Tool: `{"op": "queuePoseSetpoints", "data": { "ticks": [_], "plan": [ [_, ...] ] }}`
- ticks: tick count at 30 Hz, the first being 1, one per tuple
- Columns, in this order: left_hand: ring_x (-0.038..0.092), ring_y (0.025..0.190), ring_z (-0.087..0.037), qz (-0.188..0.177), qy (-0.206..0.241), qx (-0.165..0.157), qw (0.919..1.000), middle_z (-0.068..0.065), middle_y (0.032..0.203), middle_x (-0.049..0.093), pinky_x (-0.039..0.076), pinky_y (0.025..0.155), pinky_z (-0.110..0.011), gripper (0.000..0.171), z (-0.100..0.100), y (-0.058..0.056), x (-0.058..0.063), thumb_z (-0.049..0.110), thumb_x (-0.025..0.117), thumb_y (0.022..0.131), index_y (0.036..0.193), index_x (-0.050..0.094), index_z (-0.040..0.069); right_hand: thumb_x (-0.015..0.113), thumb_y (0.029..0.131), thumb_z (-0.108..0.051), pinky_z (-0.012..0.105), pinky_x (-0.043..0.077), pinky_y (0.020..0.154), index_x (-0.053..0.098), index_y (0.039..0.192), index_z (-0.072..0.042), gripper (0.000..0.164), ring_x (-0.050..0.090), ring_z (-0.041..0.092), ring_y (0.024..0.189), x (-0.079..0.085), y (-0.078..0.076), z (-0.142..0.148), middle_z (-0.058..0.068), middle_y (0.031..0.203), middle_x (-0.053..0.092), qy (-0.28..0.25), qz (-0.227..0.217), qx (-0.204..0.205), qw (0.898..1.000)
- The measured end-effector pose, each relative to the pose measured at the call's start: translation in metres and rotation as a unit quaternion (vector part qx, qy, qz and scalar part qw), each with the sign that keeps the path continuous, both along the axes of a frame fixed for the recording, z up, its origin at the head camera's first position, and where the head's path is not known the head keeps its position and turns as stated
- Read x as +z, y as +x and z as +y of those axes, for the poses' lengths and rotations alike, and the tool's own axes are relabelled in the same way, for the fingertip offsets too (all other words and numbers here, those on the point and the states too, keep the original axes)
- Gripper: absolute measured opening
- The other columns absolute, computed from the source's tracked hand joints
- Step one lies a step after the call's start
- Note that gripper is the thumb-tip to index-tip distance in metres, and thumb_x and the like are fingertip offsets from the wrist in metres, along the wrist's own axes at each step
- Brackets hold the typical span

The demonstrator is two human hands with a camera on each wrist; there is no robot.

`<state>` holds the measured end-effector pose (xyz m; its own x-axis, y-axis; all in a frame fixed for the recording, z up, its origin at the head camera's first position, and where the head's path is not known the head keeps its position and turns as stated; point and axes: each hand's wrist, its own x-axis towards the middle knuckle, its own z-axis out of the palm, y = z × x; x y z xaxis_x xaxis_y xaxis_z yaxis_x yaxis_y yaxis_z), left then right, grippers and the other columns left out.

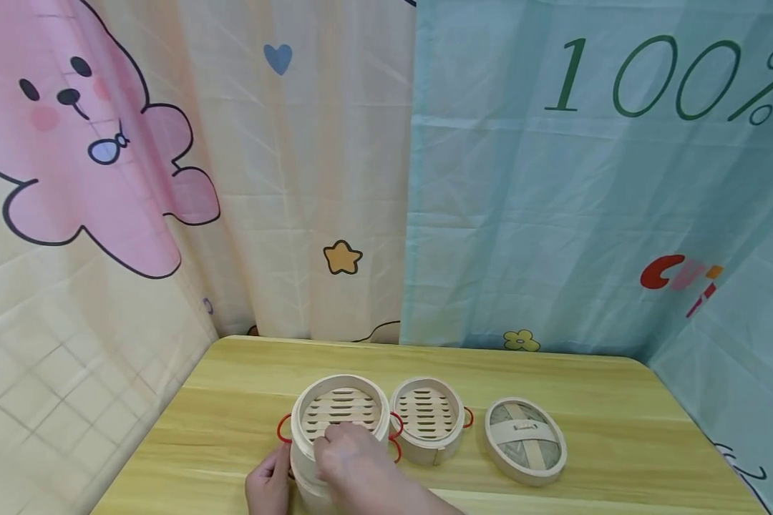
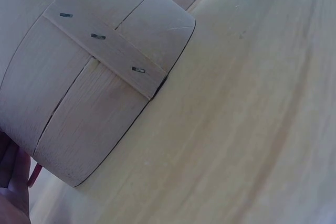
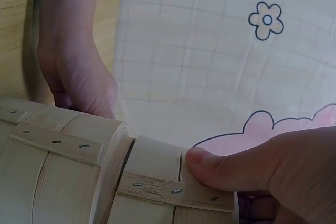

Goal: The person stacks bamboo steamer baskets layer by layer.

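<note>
A stack of round bamboo steamer baskets (image 1: 305, 476) with red handles stands near the table's front. My right hand (image 1: 354, 461) grips the near rim of the top steamer basket (image 1: 373, 392); its thumb (image 3: 210, 169) lies on the outer wall, the other fingers over the rim and mostly hidden. A dark seam separates this basket from the lower steamer basket (image 3: 68, 150). At the stack's left side, my left hand (image 1: 268, 486) touches the wall by a red handle (image 1: 284, 428). In the left wrist view, left-hand fingers (image 2: 18, 169) show at the lower corner.
Just right of the stack stands another bamboo steamer basket (image 1: 434, 449) with a slatted base and a red handle. Farther right lies a round woven lid (image 1: 526, 440) with a strap across it. Behind the wooden table (image 1: 232, 372) hang printed curtains (image 1: 335, 179).
</note>
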<state>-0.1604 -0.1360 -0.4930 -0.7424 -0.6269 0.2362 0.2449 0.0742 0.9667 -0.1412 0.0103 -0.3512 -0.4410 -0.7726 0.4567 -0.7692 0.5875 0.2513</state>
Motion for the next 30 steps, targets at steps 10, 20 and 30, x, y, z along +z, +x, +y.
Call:
{"op": "queuePoseSetpoints", "data": {
  "ticks": [10,20,30],
  "plan": [
    [0.053,0.065,0.006,-0.014,-0.026,0.012,0.9995,0.019,0.064,0.058,0.040,0.059,-0.007,0.019,-0.006,-0.007,-0.014,0.003,0.057,0.078,0.062,0.067,0.001,0.069,0.063,-0.032,0.018,0.038,0.055,0.057,0.073,-0.013,0.024,0.047,0.008,0.065,-0.003,0.001,-0.003,-0.006,0.067,0.047,-0.013,0.004,-0.003,1.000],
    [0.052,0.055,0.000,-0.039,-0.014,0.006,0.9991,0.011,0.056,0.058,0.040,0.053,-0.010,0.025,-0.005,-0.006,-0.014,0.009,0.057,0.080,0.058,0.065,0.001,0.069,0.062,-0.030,0.017,0.038,0.057,0.055,0.073,-0.017,0.023,0.047,0.007,0.064,-0.001,-0.001,0.014,-0.009,0.068,0.046,-0.044,-0.026,0.023,0.998],
    [0.052,0.054,-0.001,-0.035,-0.030,0.005,0.9989,0.010,0.055,0.057,0.039,0.052,-0.011,0.028,-0.007,-0.006,-0.016,0.007,0.057,0.080,0.053,0.063,0.004,0.067,0.066,-0.030,0.015,0.038,0.061,0.055,0.074,-0.018,0.019,0.048,0.005,0.067,-0.004,-0.005,0.022,-0.010,0.070,0.048,-0.037,-0.035,0.051,0.997]
  ]
}}
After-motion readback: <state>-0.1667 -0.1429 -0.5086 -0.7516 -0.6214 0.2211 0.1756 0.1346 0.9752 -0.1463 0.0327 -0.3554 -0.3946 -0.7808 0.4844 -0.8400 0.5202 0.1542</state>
